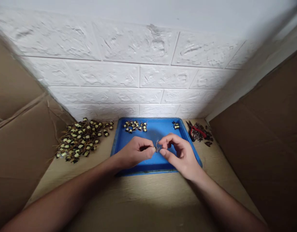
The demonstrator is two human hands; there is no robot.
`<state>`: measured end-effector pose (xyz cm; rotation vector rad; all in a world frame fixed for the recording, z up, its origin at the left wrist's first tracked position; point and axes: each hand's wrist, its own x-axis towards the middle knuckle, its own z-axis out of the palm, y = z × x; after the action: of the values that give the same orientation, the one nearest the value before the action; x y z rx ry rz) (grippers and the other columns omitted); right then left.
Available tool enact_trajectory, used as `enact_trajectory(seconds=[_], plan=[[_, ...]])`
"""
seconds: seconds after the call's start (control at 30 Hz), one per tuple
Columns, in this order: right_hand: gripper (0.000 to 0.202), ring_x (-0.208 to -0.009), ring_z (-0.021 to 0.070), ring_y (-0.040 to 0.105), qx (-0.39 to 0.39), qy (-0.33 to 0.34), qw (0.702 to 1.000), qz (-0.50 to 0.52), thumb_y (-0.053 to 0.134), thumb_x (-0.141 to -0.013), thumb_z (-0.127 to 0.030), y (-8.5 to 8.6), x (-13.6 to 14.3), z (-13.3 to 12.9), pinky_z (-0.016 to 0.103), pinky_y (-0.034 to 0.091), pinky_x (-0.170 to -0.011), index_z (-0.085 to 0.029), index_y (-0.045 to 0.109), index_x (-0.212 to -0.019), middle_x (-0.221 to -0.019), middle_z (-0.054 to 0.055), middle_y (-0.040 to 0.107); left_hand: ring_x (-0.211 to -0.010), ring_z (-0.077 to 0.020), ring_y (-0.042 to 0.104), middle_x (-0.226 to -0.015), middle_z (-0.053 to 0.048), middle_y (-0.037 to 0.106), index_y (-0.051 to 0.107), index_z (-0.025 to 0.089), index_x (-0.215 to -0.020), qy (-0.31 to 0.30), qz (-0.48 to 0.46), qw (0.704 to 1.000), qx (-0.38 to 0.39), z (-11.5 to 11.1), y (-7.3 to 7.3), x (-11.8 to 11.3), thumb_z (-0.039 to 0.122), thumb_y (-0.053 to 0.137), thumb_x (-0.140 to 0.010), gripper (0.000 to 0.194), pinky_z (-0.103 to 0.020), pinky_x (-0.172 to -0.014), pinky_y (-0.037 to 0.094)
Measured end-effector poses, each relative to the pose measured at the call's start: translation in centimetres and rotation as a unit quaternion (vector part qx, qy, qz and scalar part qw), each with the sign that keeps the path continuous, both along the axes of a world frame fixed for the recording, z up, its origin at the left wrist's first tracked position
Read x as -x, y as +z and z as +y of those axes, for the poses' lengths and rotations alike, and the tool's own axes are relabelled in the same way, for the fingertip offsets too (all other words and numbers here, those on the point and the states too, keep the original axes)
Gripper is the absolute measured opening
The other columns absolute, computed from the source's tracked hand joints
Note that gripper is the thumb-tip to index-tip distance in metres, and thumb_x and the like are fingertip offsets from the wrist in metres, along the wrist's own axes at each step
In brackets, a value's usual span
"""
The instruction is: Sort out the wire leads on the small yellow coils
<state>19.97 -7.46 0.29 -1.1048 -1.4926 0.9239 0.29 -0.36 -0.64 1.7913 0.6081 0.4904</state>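
My left hand is closed in a pinch on a small wire-leaded coil, most of it hidden by the thumb and forefinger. Thin coppery wires stick out of it to the right, one curving upward. Close by on the right, my right hand has its thumb and forefinger apart around the wire ends, with nothing visibly gripped. Both hands are over a blue tray. At the tray's back left lies a group of similar black coils with yellow tape; a smaller cluster of coils sits at its back right.
On the table, a large heap of yellow-and-black coils lies left of the tray. Red-handled pliers rest on small dark pieces at the right. Cardboard panels flank both sides, and a white brick-patterned wall stands behind.
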Motion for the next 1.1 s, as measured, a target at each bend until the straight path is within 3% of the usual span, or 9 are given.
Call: enact_trajectory(seconds=[0.13, 0.33, 0.7, 1.1], plan=[[0.018, -0.078, 0.0174, 0.061, -0.140, -0.038, 0.982, -0.119, 0.070, -0.083, -0.014, 0.67, 0.38, -0.63, 0.035, 0.046, -0.076, -0.022, 0.070, -0.099, -0.081, 0.000, 0.063, -0.056, -0.0079, 0.034, -0.056, 0.005, 0.038, 0.052, 0.014, -0.060, 0.008, 0.005, 1.000, -0.010, 0.06, -0.03, -0.07, 0.030, 0.053, -0.087, 0.031, -0.023, -0.053, 0.024], [0.012, -0.078, 0.0182, 0.063, -0.188, -0.028, 0.965, -0.179, 0.065, -0.088, -0.013, 0.37, 0.66, -0.75, 0.038, 0.044, -0.077, -0.023, 0.069, -0.091, -0.083, 0.001, 0.070, -0.057, -0.0083, 0.035, -0.056, 0.005, 0.039, 0.052, 0.014, -0.059, 0.034, 0.011, 0.999, -0.018, -0.04, 0.36, -0.21, 0.030, 0.051, -0.084, 0.030, -0.023, -0.054, 0.025], [0.010, -0.075, 0.0177, 0.057, -0.043, -0.017, 0.997, -0.065, 0.063, -0.090, -0.022, 0.23, 0.71, -0.38, 0.033, 0.044, -0.072, -0.021, 0.063, -0.080, -0.077, 0.001, 0.060, -0.051, -0.0074, 0.039, -0.055, 0.005, 0.046, 0.055, 0.014, -0.062, 0.045, -0.030, 0.998, 0.015, -0.09, 0.51, -0.02, 0.032, 0.053, -0.085, 0.029, -0.020, -0.050, 0.030], [0.019, -0.072, 0.0155, 0.046, 0.062, 0.026, 0.998, 0.022, 0.064, -0.091, -0.033, -0.13, 0.49, -0.09, 0.030, 0.037, -0.070, -0.020, 0.059, -0.079, -0.075, -0.001, 0.053, -0.053, -0.0078, 0.042, -0.056, 0.004, 0.048, 0.055, 0.013, -0.061, 0.035, -0.037, 0.998, 0.023, -0.21, 0.46, 0.12, 0.032, 0.054, -0.084, 0.030, -0.020, -0.050, 0.031]])
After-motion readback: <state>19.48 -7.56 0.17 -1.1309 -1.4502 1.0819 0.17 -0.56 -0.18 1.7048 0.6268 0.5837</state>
